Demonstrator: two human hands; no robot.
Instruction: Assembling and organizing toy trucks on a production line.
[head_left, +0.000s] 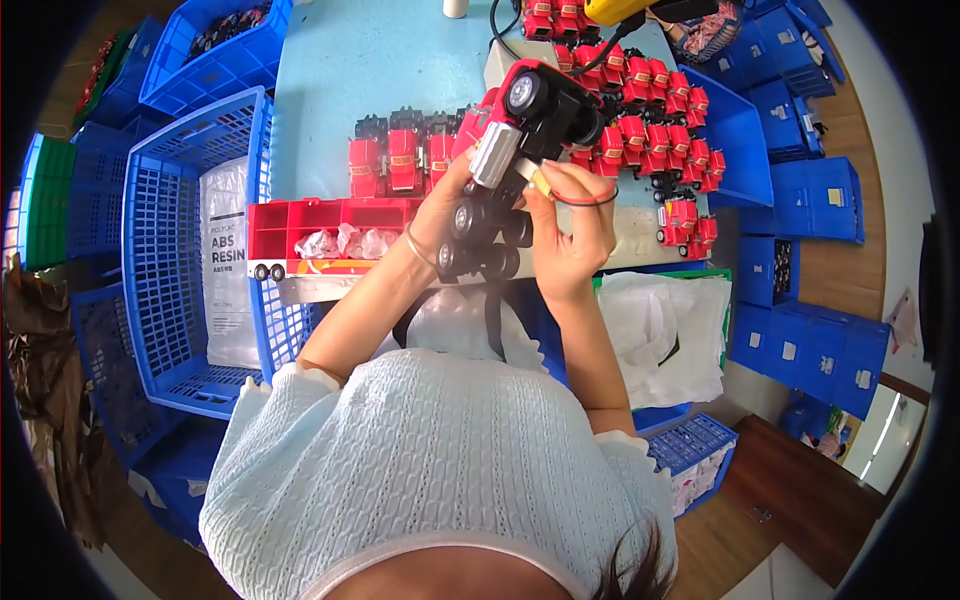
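Observation:
A red toy truck (500, 105) with black wheels and a silver tank on its side is held tilted, its black underside partly showing. My left hand (440, 210) is closed around the truck's left side. Close against the chassis, my right hand (575, 230) pinches a small white and yellow piece (541, 183) between thumb and fingers. A thin dark and red loop (590, 200) runs by those fingers; whether it is a wire or a band I cannot tell. Below the hands, a red toy trailer (280, 232) with clear plastic bags in it lies along the table's near edge.
Rows of red toy trucks (655, 145) fill the table's right side, and more trucks (403, 165) stand behind the trailer. A yellow and black tool (615, 10) with a cable hangs at the top. A blue crate (195, 120) stands left; blue bins (815, 195) line the right.

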